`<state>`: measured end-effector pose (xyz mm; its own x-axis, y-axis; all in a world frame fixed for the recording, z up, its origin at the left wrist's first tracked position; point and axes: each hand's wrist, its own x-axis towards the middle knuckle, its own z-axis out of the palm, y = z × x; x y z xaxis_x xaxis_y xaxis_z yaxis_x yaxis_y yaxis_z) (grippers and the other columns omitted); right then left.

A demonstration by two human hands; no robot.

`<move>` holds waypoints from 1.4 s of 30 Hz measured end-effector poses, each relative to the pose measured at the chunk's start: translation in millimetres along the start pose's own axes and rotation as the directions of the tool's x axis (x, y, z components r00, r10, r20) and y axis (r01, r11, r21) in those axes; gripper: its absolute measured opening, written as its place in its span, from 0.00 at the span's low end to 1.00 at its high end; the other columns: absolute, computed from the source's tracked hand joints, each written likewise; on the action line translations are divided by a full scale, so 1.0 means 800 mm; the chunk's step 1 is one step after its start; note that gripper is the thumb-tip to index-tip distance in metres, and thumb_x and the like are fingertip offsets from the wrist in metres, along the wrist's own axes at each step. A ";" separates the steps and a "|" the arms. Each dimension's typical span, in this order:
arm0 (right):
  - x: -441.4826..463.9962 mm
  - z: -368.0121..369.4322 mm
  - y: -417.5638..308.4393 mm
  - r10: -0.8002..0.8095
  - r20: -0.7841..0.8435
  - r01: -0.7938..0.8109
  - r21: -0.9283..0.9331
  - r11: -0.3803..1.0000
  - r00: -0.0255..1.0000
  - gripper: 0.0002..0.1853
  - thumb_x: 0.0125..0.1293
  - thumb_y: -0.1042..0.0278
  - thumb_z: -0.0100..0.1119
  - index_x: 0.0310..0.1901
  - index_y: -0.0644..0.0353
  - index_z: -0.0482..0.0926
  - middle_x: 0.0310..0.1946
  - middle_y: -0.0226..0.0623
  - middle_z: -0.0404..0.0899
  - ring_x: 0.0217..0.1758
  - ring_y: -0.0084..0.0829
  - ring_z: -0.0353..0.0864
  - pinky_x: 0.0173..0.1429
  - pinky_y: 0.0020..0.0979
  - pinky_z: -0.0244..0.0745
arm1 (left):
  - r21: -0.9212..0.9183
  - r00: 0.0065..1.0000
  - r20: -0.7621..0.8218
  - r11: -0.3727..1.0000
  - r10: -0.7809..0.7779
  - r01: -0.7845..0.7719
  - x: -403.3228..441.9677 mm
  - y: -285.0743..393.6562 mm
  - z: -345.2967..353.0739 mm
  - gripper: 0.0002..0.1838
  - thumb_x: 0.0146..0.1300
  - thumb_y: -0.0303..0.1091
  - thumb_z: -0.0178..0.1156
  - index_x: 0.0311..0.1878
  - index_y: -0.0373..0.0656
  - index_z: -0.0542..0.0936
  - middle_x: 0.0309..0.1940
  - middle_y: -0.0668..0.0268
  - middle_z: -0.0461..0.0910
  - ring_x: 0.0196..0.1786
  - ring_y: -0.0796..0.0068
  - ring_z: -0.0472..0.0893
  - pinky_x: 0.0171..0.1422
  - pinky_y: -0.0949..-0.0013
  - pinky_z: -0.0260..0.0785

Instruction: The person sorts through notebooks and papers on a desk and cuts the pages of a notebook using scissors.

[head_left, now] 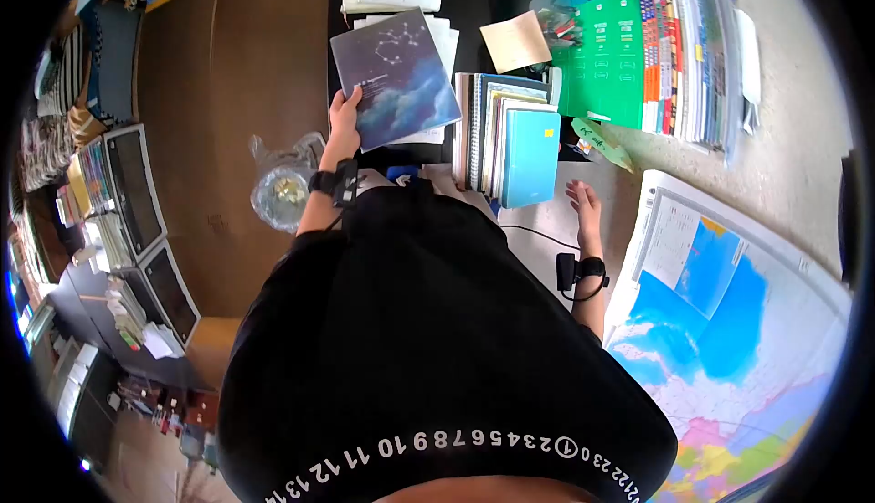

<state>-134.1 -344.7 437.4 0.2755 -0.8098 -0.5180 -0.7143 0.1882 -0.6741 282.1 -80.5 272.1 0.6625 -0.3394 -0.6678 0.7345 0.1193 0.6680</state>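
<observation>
My left hand [344, 127] grips the lower left edge of a notebook [397, 76] with a dark starry-sky cover, the thumb on top. The notebook is tilted a little and lies over white papers [444, 43]. My right hand [585, 202] holds nothing; its fingers are stretched out and slightly apart. It is just right of a row of books and notebooks [483, 129], whose nearest one is a light-blue book [530, 157] with a small yellow tag. A black strap with a device sits on each wrist.
Green books [602, 61] and a long row of books [684, 61] stand at the upper right. A tan paper [516, 43] and a green leaf-shaped card [603, 143] lie nearby. A wall map [720, 321] is at right, a plastic-lined bin [281, 198] at left.
</observation>
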 end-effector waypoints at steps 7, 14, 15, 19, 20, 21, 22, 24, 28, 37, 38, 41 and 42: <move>0.103 0.046 -0.013 0.161 0.133 -0.170 0.061 0.984 0.978 0.31 0.72 0.39 0.44 0.61 0.59 0.70 0.60 0.40 0.74 0.62 0.34 0.72 0.63 0.40 0.64 | 0.911 0.946 -0.182 0.409 0.266 0.060 0.004 -0.033 0.004 0.18 0.58 0.43 0.66 0.44 0.41 0.77 0.34 0.57 0.78 0.39 0.57 0.78 0.45 0.62 0.70; 0.179 0.086 -0.011 0.165 0.399 -0.313 0.340 0.887 0.902 0.24 0.75 0.51 0.42 0.64 0.59 0.66 0.58 0.36 0.74 0.59 0.26 0.74 0.60 0.27 0.70 | 0.853 0.895 0.153 0.401 0.420 -0.334 -0.074 -0.059 0.129 0.21 0.60 0.33 0.63 0.54 0.36 0.71 0.49 0.53 0.74 0.49 0.56 0.77 0.52 0.58 0.71; 0.181 0.085 -0.001 0.212 0.436 -0.370 0.317 0.873 0.875 0.24 0.75 0.51 0.43 0.64 0.59 0.67 0.56 0.36 0.75 0.57 0.26 0.75 0.59 0.28 0.71 | 0.759 0.980 0.109 0.622 0.169 -0.192 -0.087 -0.075 0.151 0.21 0.61 0.34 0.63 0.54 0.36 0.70 0.50 0.52 0.74 0.48 0.57 0.77 0.51 0.59 0.72; 0.185 0.089 0.005 0.342 0.468 -0.503 0.280 0.818 0.815 0.26 0.74 0.47 0.42 0.62 0.59 0.70 0.52 0.34 0.78 0.52 0.26 0.79 0.55 0.28 0.75 | 0.744 0.994 0.089 0.658 0.070 -0.113 -0.115 -0.112 0.209 0.16 0.66 0.37 0.60 0.49 0.36 0.72 0.42 0.54 0.75 0.44 0.60 0.79 0.50 0.60 0.72; 0.182 0.091 -0.001 0.366 0.446 -0.518 0.286 0.806 0.817 0.26 0.74 0.46 0.42 0.61 0.59 0.70 0.51 0.34 0.79 0.51 0.26 0.79 0.54 0.28 0.75 | 0.762 0.995 0.076 0.639 0.070 -0.103 -0.107 -0.119 0.205 0.16 0.66 0.40 0.59 0.45 0.36 0.73 0.39 0.55 0.76 0.43 0.61 0.79 0.49 0.60 0.71; 0.179 0.092 -0.004 0.379 0.431 -0.528 0.304 0.793 0.819 0.27 0.74 0.45 0.41 0.61 0.59 0.71 0.51 0.34 0.79 0.51 0.26 0.79 0.53 0.28 0.76 | 0.776 0.996 0.081 0.625 0.028 -0.081 -0.100 -0.119 0.202 0.16 0.66 0.41 0.59 0.45 0.36 0.73 0.39 0.55 0.76 0.42 0.61 0.79 0.49 0.61 0.71; 0.175 0.094 -0.007 0.393 0.418 -0.538 0.321 0.780 0.819 0.28 0.74 0.43 0.41 0.60 0.59 0.71 0.51 0.34 0.79 0.51 0.27 0.80 0.53 0.28 0.76 | 0.790 0.996 0.083 0.610 -0.013 -0.059 -0.094 -0.117 0.196 0.17 0.66 0.42 0.59 0.44 0.36 0.72 0.39 0.55 0.76 0.42 0.62 0.79 0.49 0.61 0.71; 0.170 0.097 -0.017 0.395 0.406 -0.543 0.368 0.755 0.824 0.29 0.74 0.42 0.40 0.60 0.60 0.72 0.50 0.34 0.79 0.50 0.27 0.80 0.52 0.28 0.76 | 0.788 0.995 0.094 0.613 -0.038 -0.051 -0.089 -0.118 0.193 0.19 0.66 0.45 0.59 0.44 0.36 0.72 0.37 0.57 0.77 0.39 0.63 0.79 0.48 0.62 0.71; 0.167 0.102 -0.023 0.366 0.360 -0.497 0.404 0.768 0.858 0.31 0.74 0.40 0.39 0.59 0.61 0.73 0.49 0.36 0.80 0.49 0.28 0.81 0.50 0.29 0.77 | 0.788 0.999 0.044 0.614 0.001 -0.035 -0.093 -0.126 0.196 0.19 0.66 0.45 0.58 0.43 0.36 0.73 0.35 0.57 0.78 0.39 0.63 0.79 0.47 0.62 0.70; 0.171 0.107 -0.021 0.351 0.332 -0.468 0.402 0.787 0.875 0.33 0.73 0.38 0.40 0.61 0.61 0.70 0.53 0.37 0.78 0.52 0.30 0.80 0.55 0.30 0.76 | 0.754 0.996 -0.043 0.651 -0.078 0.083 -0.085 -0.124 0.195 0.22 0.66 0.50 0.56 0.38 0.36 0.76 0.35 0.55 0.80 0.39 0.59 0.79 0.47 0.60 0.70; 0.171 0.107 -0.024 0.340 0.346 -0.467 0.412 0.782 0.875 0.33 0.73 0.38 0.40 0.63 0.60 0.69 0.54 0.37 0.77 0.55 0.30 0.79 0.57 0.31 0.75 | 0.754 0.998 -0.032 0.654 -0.063 0.065 -0.087 -0.124 0.195 0.21 0.66 0.50 0.56 0.39 0.36 0.76 0.35 0.55 0.80 0.38 0.59 0.80 0.47 0.61 0.70; 0.171 0.102 -0.033 0.405 0.374 -0.540 0.409 0.735 0.834 0.36 0.71 0.32 0.38 0.64 0.58 0.67 0.56 0.37 0.76 0.56 0.31 0.77 0.59 0.31 0.74 | 0.722 1.000 0.006 0.692 -0.024 0.012 -0.094 -0.114 0.205 0.22 0.66 0.50 0.56 0.39 0.36 0.79 0.34 0.55 0.80 0.37 0.59 0.80 0.44 0.61 0.71; 0.171 0.099 -0.036 0.410 0.376 -0.547 0.414 0.727 0.831 0.37 0.71 0.32 0.37 0.64 0.59 0.67 0.56 0.37 0.76 0.57 0.32 0.77 0.59 0.31 0.74 | 0.733 0.999 0.030 0.680 -0.038 0.003 -0.097 -0.108 0.209 0.22 0.66 0.50 0.56 0.38 0.36 0.79 0.34 0.54 0.79 0.37 0.59 0.80 0.44 0.61 0.71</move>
<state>-24.9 -416.8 344.7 0.1778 -0.3863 -0.9051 -0.4039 0.8100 -0.4251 142.3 -220.8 321.0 0.6297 -0.3717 -0.6822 0.3937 -0.6043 0.6927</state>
